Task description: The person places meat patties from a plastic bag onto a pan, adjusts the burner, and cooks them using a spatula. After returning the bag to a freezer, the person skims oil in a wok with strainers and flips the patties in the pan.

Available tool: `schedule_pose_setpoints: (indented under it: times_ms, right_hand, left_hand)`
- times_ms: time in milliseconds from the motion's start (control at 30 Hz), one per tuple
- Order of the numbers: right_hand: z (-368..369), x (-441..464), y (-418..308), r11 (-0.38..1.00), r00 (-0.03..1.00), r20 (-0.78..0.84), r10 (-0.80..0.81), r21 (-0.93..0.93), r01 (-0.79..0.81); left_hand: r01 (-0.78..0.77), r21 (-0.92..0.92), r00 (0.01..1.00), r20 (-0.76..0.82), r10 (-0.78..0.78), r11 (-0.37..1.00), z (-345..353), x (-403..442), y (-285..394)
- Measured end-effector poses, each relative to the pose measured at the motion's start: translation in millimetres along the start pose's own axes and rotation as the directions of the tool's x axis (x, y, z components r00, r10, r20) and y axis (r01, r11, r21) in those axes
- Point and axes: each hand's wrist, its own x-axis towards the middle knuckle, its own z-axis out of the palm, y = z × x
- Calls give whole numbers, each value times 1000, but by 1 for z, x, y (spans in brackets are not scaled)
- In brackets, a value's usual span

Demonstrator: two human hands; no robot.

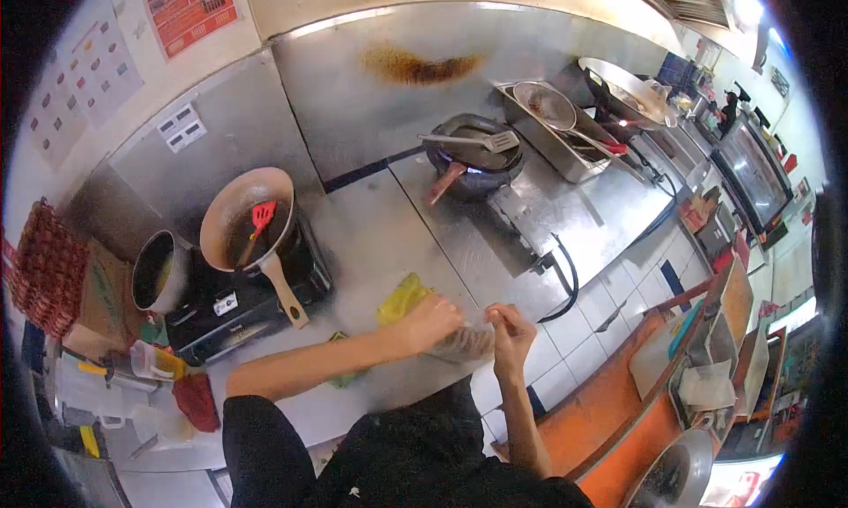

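Note:
Low over the front edge of the steel counter, both of my hands grip a clear plastic bag with something greyish-brown in it. My left hand is closed on the bag's left side, its fingers curled under. At the other side my right hand pinches the bag's upper corner between thumb and fingers. A crumpled yellow-green plastic packet lies on the counter just behind my left hand. Under my left forearm, a small green item shows in part; its kind is hidden.
Left, a beige pan holding a red slotted spatula sits on a black stove, beside a small pot. Further back are a dark pan with a turner across it and a steel tray. Orange shelving stands right.

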Motion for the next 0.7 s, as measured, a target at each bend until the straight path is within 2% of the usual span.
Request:
schedule_pose_setpoints:
  times_ms: [67, 133, 200, 233, 267, 300, 333, 367, 400, 433, 467, 500, 533, 567, 633, 700]
  right_hand:
    - [0, -7, 2, 997, 999, 11, 48, -68, -47]
    - [9, 0, -1, 1000, 1000, 5, -14, -23, 14]
    - [3, 6, 7, 996, 998, -37, -53, -68, 50]
    - [-3, 9, 12, 990, 991, -94, -90, -115, 79]
    - [-8, 10, 18, 991, 990, -115, -87, -113, 74]
    - [-12, 10, 25, 980, 991, -105, -80, -189, 59]
    - [-13, 7, 30, 964, 993, -95, -69, -263, 41]
    - [-10, 4, 32, 966, 991, -117, -58, -257, 26]
    - [-6, -1, 34, 895, 985, -82, -150, -435, 100]
    - [-3, -3, 36, 784, 972, -23, -235, -595, 175]
    - [-1, -6, 34, 786, 972, -31, -233, -594, 170]
    - [1, -11, 30, 735, 962, 63, -265, -632, 244]
    - [2, -16, 28, 678, 943, 169, -286, -660, 324]
    - [0, -20, 30, 676, 940, 190, -282, -656, 335]
    - [-4, -17, 29, 550, 837, 405, -368, -631, 547]
    - [-6, -15, 24, 538, 820, 465, -334, -620, 571]
  left_hand:
    - [8, -28, 999, 34, -7, 1000, 4, 3, 7]
    - [28, -34, 998, 51, -26, 999, 8, -3, 5]
    - [22, -185, 993, -112, -43, 983, 12, -19, 0]
    - [12, -185, 993, -110, -33, 983, 8, -33, 3]
    - [180, -181, 974, -104, -201, 967, -2, -54, 10]
    - [340, -172, 928, -96, -360, 924, -9, -72, 16]
    - [321, -165, 938, -84, -337, 933, -11, -85, 19]
    - [488, -313, 857, -5, -515, 815, -11, -99, 23]
    - [636, -435, 739, 105, -665, 637, -8, -112, 29]
    - [634, -430, 745, 114, -658, 643, 4, -122, 33]
    - [747, -482, 603, 202, -771, 458, 22, -130, 34]
    - [822, -514, 437, 297, -849, 244, 43, -136, 33]
    - [824, -517, 428, 299, -853, 232, 73, -146, 31]
    - [845, -471, 426, 303, -852, 254, 106, -156, 28]
    - [861, -433, 417, 297, -859, 268, 112, -157, 26]
    - [793, -525, 419, 106, -902, 307, 107, -150, 36]
